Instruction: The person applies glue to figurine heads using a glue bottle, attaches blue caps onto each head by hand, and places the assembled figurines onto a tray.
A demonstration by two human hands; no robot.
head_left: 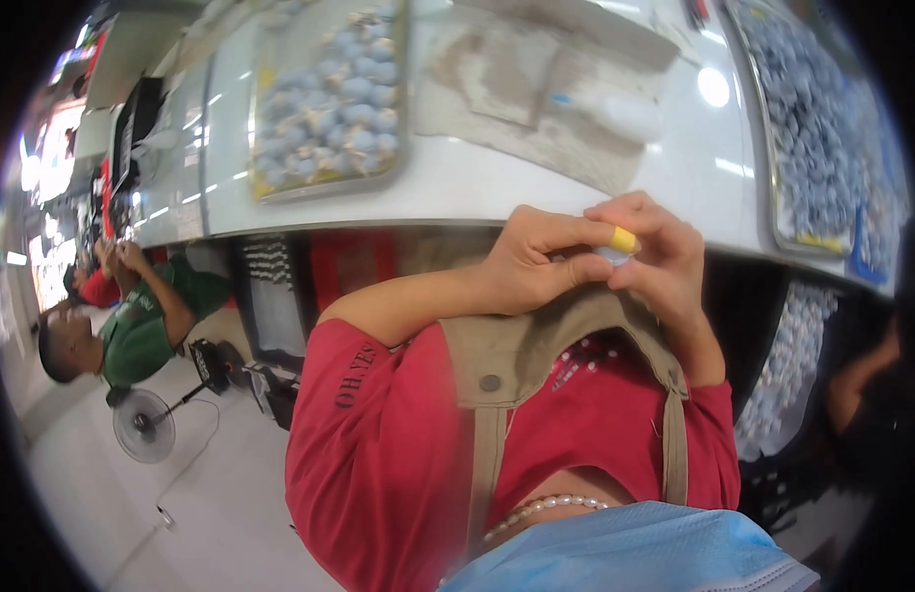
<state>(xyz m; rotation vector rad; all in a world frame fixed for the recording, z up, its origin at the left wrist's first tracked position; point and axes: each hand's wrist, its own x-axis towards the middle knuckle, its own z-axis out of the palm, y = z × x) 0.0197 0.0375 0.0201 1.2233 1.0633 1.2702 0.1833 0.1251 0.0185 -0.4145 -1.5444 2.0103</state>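
Close to my chest, just off the table's near edge, my left hand (548,255) and my right hand (669,259) meet at the fingertips. Between them they pinch a small pale rounded piece (612,256), mostly hidden by the fingers. A bright yellow band (624,240) shows at the tip of my left index finger; I cannot tell whether it is wrapped on the finger or belongs to the piece. Both hands are closed. Beyond them, on the table, lies a stained board (457,113) with a white bottle (625,116) with a blue tip lying on it.
A clear tray (403,148) of pale blue rounded pieces stands on the white table (447,187) at left. Another tray (781,212) of blue-grey pieces sits at right. A person in green (146,326) works at far left, near a fan (144,424). Another person's arm (862,380) shows at right.
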